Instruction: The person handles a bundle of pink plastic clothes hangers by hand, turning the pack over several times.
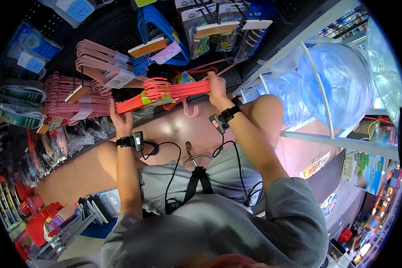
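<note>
A bundle of red clothes hangers [181,88] with a yellow-green paper band is held level between my hands, its hooks pointing up the picture. My left hand [121,118] grips the left end, thumb and fingers around it. The right end is in my right hand [217,87], closed around it. Just behind the bundle, pink hangers [100,63] hang in banded packs on the pegboard, with darker pink hangers [63,100] at their left. Blue hangers [160,40] hang higher up. A pink hanger hook [190,109] shows below the bundle.
Packaged goods [224,26] hang on hooks at the top. A white metal rack [316,77] with large plastic-wrapped items stands on the right. Bagged goods [60,144] hang low on the left. Red plastic baskets [37,231] and other wares stand at the lower left. Tiled floor [167,127] lies under the hands.
</note>
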The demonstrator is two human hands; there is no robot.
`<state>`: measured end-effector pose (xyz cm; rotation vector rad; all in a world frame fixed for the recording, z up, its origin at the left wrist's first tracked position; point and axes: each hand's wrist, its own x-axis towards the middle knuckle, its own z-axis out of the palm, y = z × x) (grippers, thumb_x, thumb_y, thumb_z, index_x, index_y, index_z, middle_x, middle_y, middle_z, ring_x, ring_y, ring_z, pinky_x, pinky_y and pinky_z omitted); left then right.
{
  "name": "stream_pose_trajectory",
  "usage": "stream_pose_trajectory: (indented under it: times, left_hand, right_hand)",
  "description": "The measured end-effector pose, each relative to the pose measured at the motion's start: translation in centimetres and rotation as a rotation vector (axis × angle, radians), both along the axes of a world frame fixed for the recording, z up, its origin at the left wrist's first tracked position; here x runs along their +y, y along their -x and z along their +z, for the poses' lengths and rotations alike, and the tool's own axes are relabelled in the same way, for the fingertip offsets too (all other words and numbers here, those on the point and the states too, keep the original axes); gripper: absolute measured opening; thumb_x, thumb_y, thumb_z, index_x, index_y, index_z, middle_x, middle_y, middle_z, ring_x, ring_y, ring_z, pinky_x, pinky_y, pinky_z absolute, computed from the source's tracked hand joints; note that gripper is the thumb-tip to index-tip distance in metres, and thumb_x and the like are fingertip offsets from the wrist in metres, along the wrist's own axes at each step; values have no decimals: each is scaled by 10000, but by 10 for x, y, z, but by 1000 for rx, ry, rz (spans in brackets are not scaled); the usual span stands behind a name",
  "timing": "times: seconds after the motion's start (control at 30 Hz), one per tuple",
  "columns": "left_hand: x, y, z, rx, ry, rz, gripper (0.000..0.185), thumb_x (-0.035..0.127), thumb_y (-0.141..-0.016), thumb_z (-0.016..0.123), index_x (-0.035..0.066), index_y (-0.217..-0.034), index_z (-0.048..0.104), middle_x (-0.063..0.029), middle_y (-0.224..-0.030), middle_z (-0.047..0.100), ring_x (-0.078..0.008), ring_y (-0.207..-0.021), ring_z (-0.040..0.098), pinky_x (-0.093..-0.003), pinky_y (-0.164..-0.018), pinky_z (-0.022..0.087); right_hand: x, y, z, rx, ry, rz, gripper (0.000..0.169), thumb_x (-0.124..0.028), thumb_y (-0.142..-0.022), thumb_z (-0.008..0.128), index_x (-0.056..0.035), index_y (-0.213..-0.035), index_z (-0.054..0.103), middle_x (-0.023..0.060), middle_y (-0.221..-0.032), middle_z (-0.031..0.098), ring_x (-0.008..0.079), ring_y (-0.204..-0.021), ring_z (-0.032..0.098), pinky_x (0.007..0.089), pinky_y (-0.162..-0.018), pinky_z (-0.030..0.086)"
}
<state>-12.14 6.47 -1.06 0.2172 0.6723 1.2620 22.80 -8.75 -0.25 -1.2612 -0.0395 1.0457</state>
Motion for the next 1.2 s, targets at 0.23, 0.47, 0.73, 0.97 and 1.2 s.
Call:
stream_pose_trajectory:
  times: [0.23, 0.47, 0.73, 0.97, 1.2]
  left_hand:
    - [-12, -2, -6, 223, 72, 26, 224, 294, -986, 620, 71, -973, 619, -52, -883, 635, -206, -855, 631, -392, -863, 551]
    - [-21, -6, 4, 235, 174, -26, 171, 209, -985, 552, 57, -1041, 607, 8, -692, 495, -113, -538, 454, -334, -708, 540]
    - [-28, 8, 9, 83, 102, 76, 168, 175, -929, 579, 84, -1067, 554, 14, -677, 481, -100, -485, 341, -274, -575, 436]
    - [-33, 6, 10, -55, -20, 128, 125, 139, -867, 596, 116, -976, 539, 26, -618, 467, -102, -479, 355, -241, -517, 375]
    - [-27, 10, 2, 24, 142, 120, 108, 126, -869, 575, 138, -965, 528, 30, -628, 465, -107, -479, 352, -255, -521, 386]
  right_hand:
    - [0, -4, 12, 31, -79, 40, 320, -285, -966, 570, 0, -849, 654, 133, -870, 707, 264, -837, 687, 367, -774, 553]
    - [-3, -10, 1, 35, -60, 2, 262, -258, -934, 606, -9, -893, 675, 71, -746, 638, 173, -610, 579, 333, -584, 531]
    - [-9, 12, 8, 144, -153, 39, 235, -247, -948, 637, -29, -865, 659, 41, -740, 602, 144, -631, 509, 291, -648, 490]
    - [-9, 10, -4, 192, -178, -108, 190, -213, -952, 664, -42, -870, 651, 65, -818, 661, 199, -803, 645, 344, -798, 513]
    - [-9, 12, -11, 161, -110, -50, 197, -215, -974, 646, -25, -937, 682, 95, -900, 697, 207, -842, 665, 346, -815, 529]
